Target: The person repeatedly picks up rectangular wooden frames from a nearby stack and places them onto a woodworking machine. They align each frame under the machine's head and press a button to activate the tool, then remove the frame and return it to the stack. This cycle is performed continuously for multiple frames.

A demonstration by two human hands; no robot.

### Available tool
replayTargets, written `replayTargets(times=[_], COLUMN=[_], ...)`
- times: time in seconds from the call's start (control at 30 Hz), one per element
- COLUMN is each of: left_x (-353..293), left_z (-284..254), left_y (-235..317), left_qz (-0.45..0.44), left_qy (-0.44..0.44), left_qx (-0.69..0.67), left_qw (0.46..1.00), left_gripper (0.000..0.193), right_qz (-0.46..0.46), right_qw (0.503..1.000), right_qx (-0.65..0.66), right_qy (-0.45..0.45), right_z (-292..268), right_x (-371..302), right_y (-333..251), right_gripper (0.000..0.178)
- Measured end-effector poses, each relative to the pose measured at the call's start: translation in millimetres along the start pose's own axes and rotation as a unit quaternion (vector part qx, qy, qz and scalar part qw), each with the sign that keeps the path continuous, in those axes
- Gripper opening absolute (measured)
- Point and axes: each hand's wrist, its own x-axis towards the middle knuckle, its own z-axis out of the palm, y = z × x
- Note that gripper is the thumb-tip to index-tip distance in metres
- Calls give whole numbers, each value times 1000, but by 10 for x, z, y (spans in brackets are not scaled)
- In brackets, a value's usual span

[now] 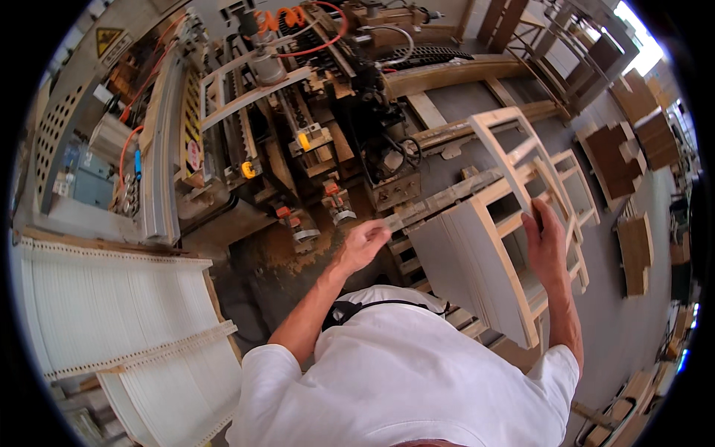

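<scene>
A pale wooden frame (500, 158) with open rectangular gaps stands tilted over a stack of similar frames (512, 281) on my right. My right hand (546, 242) is closed on its near end, thumb and fingers around the bar. In front of my body, my left hand (363, 246) hangs in the air with its fingers curled together. I see nothing in it, and it is apart from the stack. The stack's smooth grey-white side (454, 253) faces my left hand.
A machine with metal rails (253, 141) and clamps (339, 201) stands ahead to the left. Rows of white panels (112, 305) are stacked at my left. Brown board stacks (612, 160) lie on the floor at the right. A wooden-edged conveyor (462, 74) runs at the back.
</scene>
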Motion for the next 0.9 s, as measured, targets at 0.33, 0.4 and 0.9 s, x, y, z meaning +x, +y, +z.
replayTargets(times=[0.33,0.4,0.9], left_x=[28,-45,20], left_z=[-710,-1057,-2733], left_y=[845,684,-98], left_qz=[53,50,68], left_qy=[114,129,184], left_qx=[-511,-522,-538], left_qw=[851,842,820], left_gripper=[45,41,33], right_qz=[-398,-405,-466], right_qw=[907,900,867], right_qx=[27,21,66], right_qy=[-138,-160,-161], right_z=[1651,1875,3326], right_x=[494,606,1117], right_y=[-1439,-1610,-2222], right_gripper=[37,39,36])
